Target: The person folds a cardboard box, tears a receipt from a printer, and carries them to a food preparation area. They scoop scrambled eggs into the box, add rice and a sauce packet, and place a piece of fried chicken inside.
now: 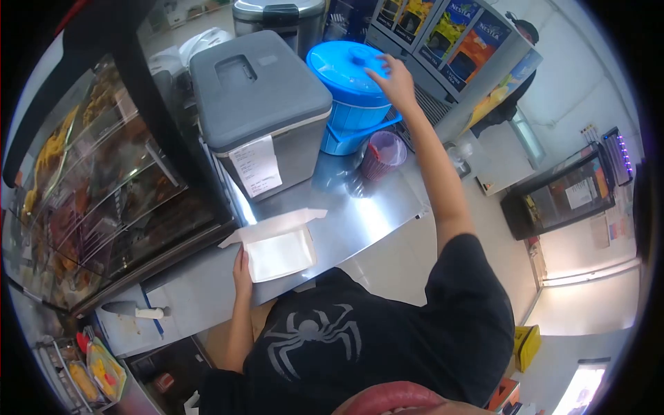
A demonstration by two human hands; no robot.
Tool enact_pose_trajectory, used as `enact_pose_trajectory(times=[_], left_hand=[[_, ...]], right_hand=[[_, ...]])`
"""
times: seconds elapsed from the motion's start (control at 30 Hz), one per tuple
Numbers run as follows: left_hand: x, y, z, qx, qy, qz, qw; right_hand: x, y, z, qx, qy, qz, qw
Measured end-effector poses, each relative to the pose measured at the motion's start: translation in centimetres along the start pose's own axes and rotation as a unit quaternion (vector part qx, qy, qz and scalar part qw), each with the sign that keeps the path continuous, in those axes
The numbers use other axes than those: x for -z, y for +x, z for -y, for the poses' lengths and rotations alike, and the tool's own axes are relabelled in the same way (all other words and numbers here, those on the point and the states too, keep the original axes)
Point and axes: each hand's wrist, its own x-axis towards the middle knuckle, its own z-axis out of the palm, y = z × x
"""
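A white takeaway box [280,254] lies open in front of me, its lid and flaps folded back on the far side. At its left edge, my left hand [242,273] grips the box wall. My right hand [395,81] is stretched out over the right side of a blue bucket's lid [339,72], fingers apart and close to the round knob [360,57]. Whether the fingertips touch the lid cannot be made out. The blue bucket [354,121] stands upright under its lid, with a blue handle hanging at the front.
A grey cool box [266,104] with a paper label stands left of the bucket. A purple cup [384,155] is in front of it on the steel counter [339,207]. A knife [138,311] lies far left, below a glass display case [90,180]. Another person [508,104] stands behind the drinks machine [449,45].
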Motion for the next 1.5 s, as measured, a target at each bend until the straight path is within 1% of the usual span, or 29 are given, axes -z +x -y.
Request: enact_pose_trajectory(times=[0.1, 0.2, 0.23, 0.33, 0.4, 0.47, 0.53, 0.57, 0.6, 0.63, 0.67, 0.7, 0.73, 0.77, 0.87, 0.9, 0.97, 1.0, 1.03, 1.1, 1.13, 1.17, 1.2, 1.23, 1.27, 1.33, 1.4, 1.47, 1.5], left_hand=[[0.0, 0.0, -0.1, -0.095, 0.174, -0.035, 0.979], [-1.1, -0.2, -0.2, -0.11, 0.203, -0.088, 0.969], [-1.3, -0.6, -0.1, -0.106, 0.208, -0.096, 0.968], [-2.3, -0.8, 0.1, -0.092, 0.22, -0.13, 0.962], [-3.2, -1.5, -0.6, -0.063, 0.234, -0.147, 0.959], [-4.0, -1.5, -2.2, -0.04, 0.251, -0.15, 0.955], [-4.5, -2.6, -2.5, -0.017, 0.268, -0.144, 0.952], [-4.6, -2.4, -2.6, -0.019, 0.273, -0.145, 0.951], [-4.6, -2.3, -2.6, -0.022, 0.278, -0.146, 0.949], [-4.5, -2.4, -2.5, -0.045, 0.313, -0.154, 0.936], [-4.5, -2.4, -2.2, -0.039, 0.328, -0.16, 0.93], [-4.3, -2.5, -1.8, -0.033, 0.343, -0.167, 0.924], [-4.2, -2.5, -1.6, -0.028, 0.358, -0.174, 0.917], [-4.3, -2.3, -1.6, -0.031, 0.342, -0.168, 0.924], [-4.4, -2.4, -1.8, -0.031, 0.313, -0.163, 0.935], [-4.7, -2.5, -2.2, -0.024, 0.318, -0.165, 0.933], [-4.9, -2.6, -3.0, -0.01, 0.315, -0.162, 0.935], [-5.1, -2.5, -3.3, -0.003, 0.307, -0.159, 0.938], [-5.3, -2.4, -3.5, 0.002, 0.297, -0.156, 0.942], [-5.4, -2.2, -3.7, 0.004, 0.29, -0.153, 0.945], [-5.4, -2.2, -3.7, 0.005, 0.286, -0.153, 0.946], [-5.3, -2.3, -3.6, 0.017, 0.293, -0.152, 0.944], [-5.2, -2.4, -3.6, 0.031, 0.3, -0.152, 0.941], [-5.2, -2.4, -3.4, 0.046, 0.306, -0.151, 0.939], [-4.9, -2.3, -2.9, 0.03, 0.29, -0.15, 0.945], [-4.6, -2.2, -1.7, 0.005, 0.258, -0.154, 0.954], [-5.4, -2.0, -2.9, 0.025, 0.199, -0.155, 0.967], [-5.1, -1.6, -2.3, 0.008, 0.137, -0.141, 0.981], [-5.3, -1.6, -2.3, 0.044, 0.11, -0.151, 0.981]], right_hand=[[-5.2, 4.5, -3.0, 0.048, -0.168, 0.029, 0.984], [-7.9, 7.5, -5.8, 0.027, -0.119, 0.133, 0.984], [-7.6, 8.0, -6.1, 0.02, -0.074, 0.141, 0.987], [-6.0, 8.7, -5.4, 0.014, -0.056, 0.09, 0.994], [-4.2, 10.7, -4.3, 0.051, -0.017, -0.025, 0.998], [-1.9, 13.6, -1.8, 0.159, 0.044, -0.094, 0.982], [-3.4, 16.6, -0.3, 0.12, 0.05, 0.048, 0.99], [-1.8, 16.3, 4.4, 0.219, 0.115, -0.044, 0.968], [-2.3, 16.4, 6.7, 0.202, 0.183, 0.055, 0.961], [-4.7, 16.4, 8.6, 0.183, 0.204, 0.083, 0.958], [-8.2, 15.8, 9.8, 0.256, 0.193, 0.08, 0.944], [-9.5, 15.0, 11.3, 0.273, 0.144, 0.056, 0.949], [-11.7, 14.6, 12.6, 0.292, 0.143, 0.08, 0.942], [-13.4, 14.3, 13.4, 0.313, 0.143, 0.104, 0.933], [-15.3, 14.9, 13.7, 0.372, 0.163, 0.245, 0.88], [-14.6, 15.3, 13.1, 0.374, 0.189, 0.287, 0.862], [-10.8, 16.8, 10.2, 0.375, 0.235, 0.372, 0.816], [-10.1, 17.8, 8.6, 0.303, 0.225, 0.38, 0.844], [-9.5, 18.8, 6.4, 0.299, 0.22, 0.355, 0.858], [-9.4, 20.4, -0.1, 0.219, 0.07, 0.464, 0.855], [-11.0, 20.1, -4.0, 0.257, -0.028, 0.481, 0.838], [-10.9, 18.8, -5.5, 0.169, -0.106, 0.558, 0.805], [-11.6, 16.8, -8.0, 0.22, -0.152, 0.52, 0.811], [-11.9, 15.5, -8.8, 0.156, -0.168, 0.564, 0.793], [-13.7, 14.0, -11.0, 0.178, -0.168, 0.537, 0.807], [-15.9, 11.5, -12.6, 0.151, -0.121, 0.507, 0.84], [-17.2, 10.2, -13.4, 0.162, -0.158, 0.449, 0.864], [-17.5, 11.3, -14.9, 0.174, -0.101, 0.428, 0.881], [-16.7, 11.9, -14.6, 0.117, -0.087, 0.42, 0.896]])
